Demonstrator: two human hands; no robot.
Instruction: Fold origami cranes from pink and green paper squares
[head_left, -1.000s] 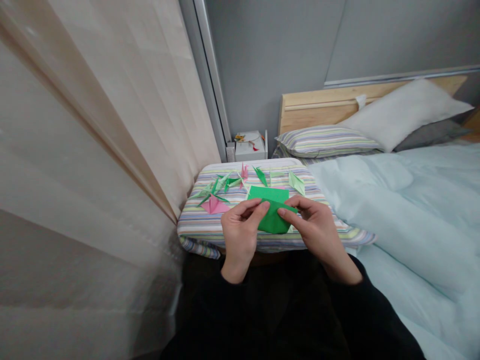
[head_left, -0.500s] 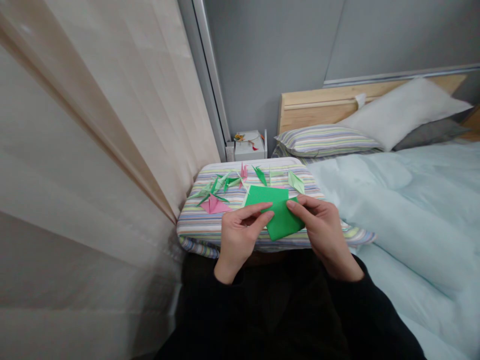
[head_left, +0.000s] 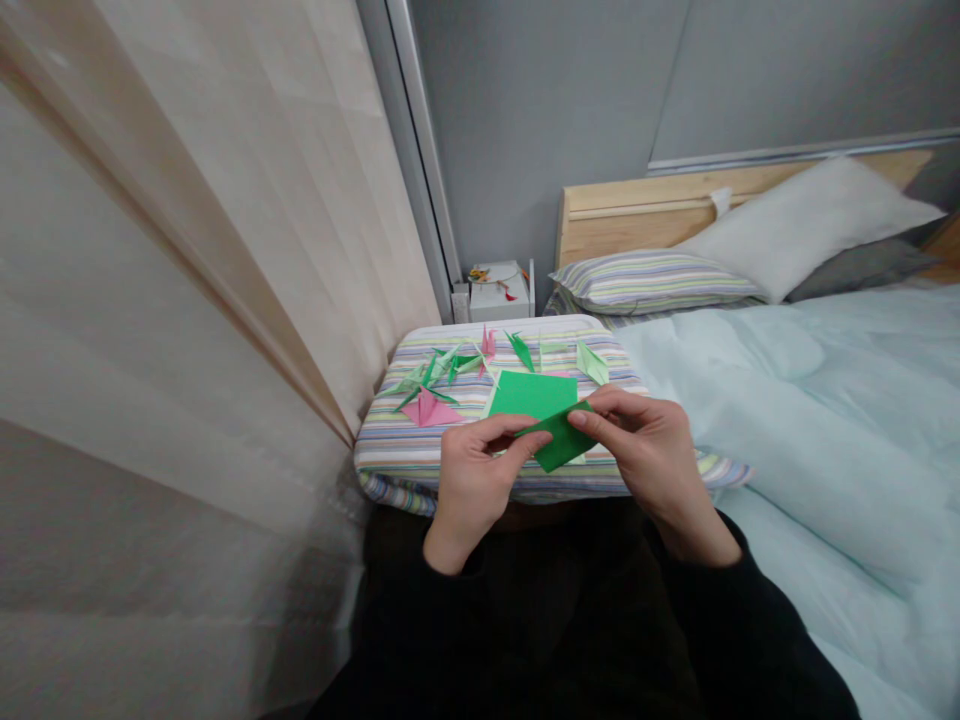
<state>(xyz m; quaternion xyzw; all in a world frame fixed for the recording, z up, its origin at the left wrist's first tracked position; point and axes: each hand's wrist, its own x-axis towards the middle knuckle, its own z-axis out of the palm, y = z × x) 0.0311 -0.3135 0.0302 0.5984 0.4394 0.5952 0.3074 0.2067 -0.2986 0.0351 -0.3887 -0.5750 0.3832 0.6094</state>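
Note:
A bright green origami sheet [head_left: 534, 395] lies on a striped fabric-covered surface [head_left: 397, 465], with a darker green flap [head_left: 561, 437] lifted at its near edge. I cannot tell if the flap is part of the same sheet. My right hand [head_left: 637, 455] pinches the flap's right end between thumb and fingers. My left hand [head_left: 476, 480] holds its left end with thumb and forefinger. Beyond the hands lie a pink paper crane [head_left: 426, 408], several green paper cranes [head_left: 442, 368], and a pale green folded piece [head_left: 592, 364].
To the right, a bed with a pale blue duvet [head_left: 795, 420] meets the striped surface, with pillows against a wooden headboard [head_left: 645, 195]. A beige curtain [head_left: 202, 300] hangs along the left. A small white box [head_left: 499, 292] stands in the far corner.
The green flap has swung to a narrower, more angled shape, and more of the flat sheet shows. My right hand has moved slightly right and my left hand slightly left.

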